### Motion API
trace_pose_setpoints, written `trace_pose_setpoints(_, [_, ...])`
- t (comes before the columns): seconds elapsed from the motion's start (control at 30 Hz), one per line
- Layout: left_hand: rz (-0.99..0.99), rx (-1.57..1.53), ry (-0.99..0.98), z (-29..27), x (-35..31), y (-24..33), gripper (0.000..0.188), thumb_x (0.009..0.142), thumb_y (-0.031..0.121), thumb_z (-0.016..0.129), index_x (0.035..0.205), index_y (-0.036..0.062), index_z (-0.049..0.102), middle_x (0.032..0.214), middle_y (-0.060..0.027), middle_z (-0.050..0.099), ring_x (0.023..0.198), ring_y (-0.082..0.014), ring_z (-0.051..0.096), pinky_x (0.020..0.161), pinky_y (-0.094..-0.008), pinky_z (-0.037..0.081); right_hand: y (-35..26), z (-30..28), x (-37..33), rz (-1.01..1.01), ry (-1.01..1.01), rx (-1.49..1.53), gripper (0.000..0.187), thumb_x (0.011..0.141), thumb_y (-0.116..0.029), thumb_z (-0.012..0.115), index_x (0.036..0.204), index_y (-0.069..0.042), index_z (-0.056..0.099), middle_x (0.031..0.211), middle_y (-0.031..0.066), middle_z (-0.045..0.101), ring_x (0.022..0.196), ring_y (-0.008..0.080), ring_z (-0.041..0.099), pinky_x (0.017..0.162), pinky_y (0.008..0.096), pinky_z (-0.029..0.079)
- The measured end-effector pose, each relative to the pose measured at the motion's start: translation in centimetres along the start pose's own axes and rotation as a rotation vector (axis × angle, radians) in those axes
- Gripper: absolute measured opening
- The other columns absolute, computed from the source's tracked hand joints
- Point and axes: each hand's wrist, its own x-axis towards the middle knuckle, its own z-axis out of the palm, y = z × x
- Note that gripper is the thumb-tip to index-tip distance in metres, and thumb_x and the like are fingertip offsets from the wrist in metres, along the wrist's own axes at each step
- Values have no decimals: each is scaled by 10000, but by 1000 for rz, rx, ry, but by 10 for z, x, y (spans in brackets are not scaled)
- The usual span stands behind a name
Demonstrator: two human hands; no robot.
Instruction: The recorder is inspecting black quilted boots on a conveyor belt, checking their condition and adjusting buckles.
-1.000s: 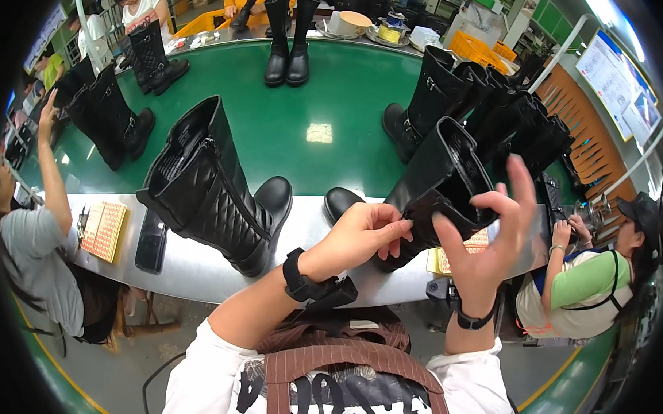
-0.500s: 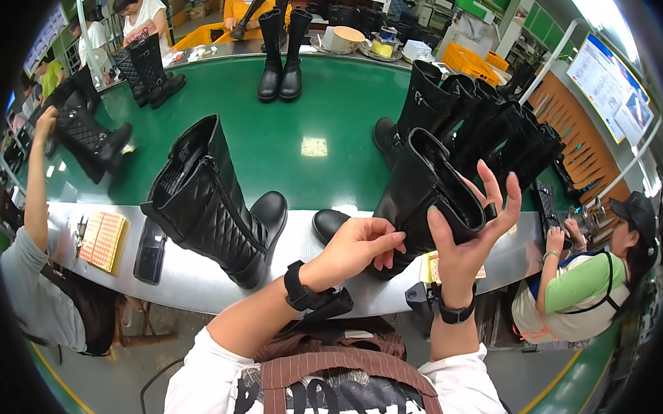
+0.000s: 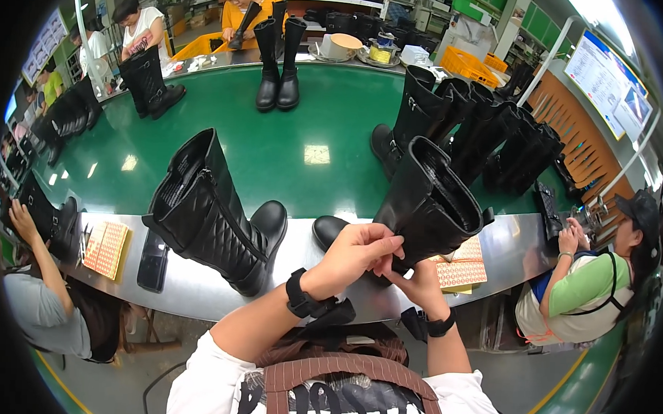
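A tall black boot [image 3: 437, 200] stands before me at the right, its shaft leaning right and its open top toward me. My left hand [image 3: 355, 255] is closed in a pinch at the side of its shaft. Any small part between those fingertips is too small to make out. Lower down, my right hand [image 3: 420, 287] has its fingers bent against the same boot, thumb close to the left fingertips; the boot partly hides them. To the left, a matching black boot [image 3: 218, 210] with a quilted side and a zip stands upright, untouched.
A green table [image 3: 238, 156] has a metal edge [image 3: 189, 297] on my side. Several black boots [image 3: 487, 132] crowd the right, and a pair [image 3: 278, 74] stands far off. A phone [image 3: 153, 263] and sticker sheets [image 3: 105, 250] lie left; more sheets [image 3: 464, 266] lie right. Co-workers sit on both sides.
My right hand has come down from the boot's top, where its fingers were spread, to the lower shaft beside my left hand. The co-worker at left has lowered a boot to the table edge.
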Motion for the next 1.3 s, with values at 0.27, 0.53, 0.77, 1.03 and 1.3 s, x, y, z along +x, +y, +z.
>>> trace_pose_setpoints(0.27, [170,18,-3,17,-22,68,229,971,196,549,902,2,648,716,-20,638,618,-56,579,563,-180,396,-34,15,0,-110,77,-73,388,698,-114,792,1016,5,605,900,97,653,828,197,633,721,324,500])
trace_pose_setpoints(0.53, [-32,514,129,-61,-116,5,240,913,232,646,912,-7,670,743,-21,643,677,-80,568,600,-242,448,5,23,19,-21,-246,236,727,691,-177,850,1300,11,499,1306,123,536,1205,218,491,1042,351,366])
trace_pose_setpoints(0.77, [-480,1080,682,-99,-208,-5,489,705,358,809,984,-3,636,833,-140,655,746,-261,626,673,-355,484,-4,3,22,95,-478,-120,900,661,-344,852,1361,36,434,1424,146,438,1342,268,366,1135,363,232])
trace_pose_setpoints(1.03, [46,586,691,-147,-172,-67,726,659,263,862,1233,-23,522,1158,-146,632,1085,-252,601,938,-346,458,-15,29,26,44,-437,-108,866,664,-310,863,1347,25,451,1367,142,487,1289,261,416,1117,357,254])
trace_pose_setpoints(1.3, [149,-176,667,-104,-133,-72,391,861,105,678,1228,36,559,1176,-51,609,1041,-165,604,910,-334,494,-20,78,11,422,-20,936,428,813,-125,691,1198,20,572,1168,98,623,1060,211,600,968,352,454])
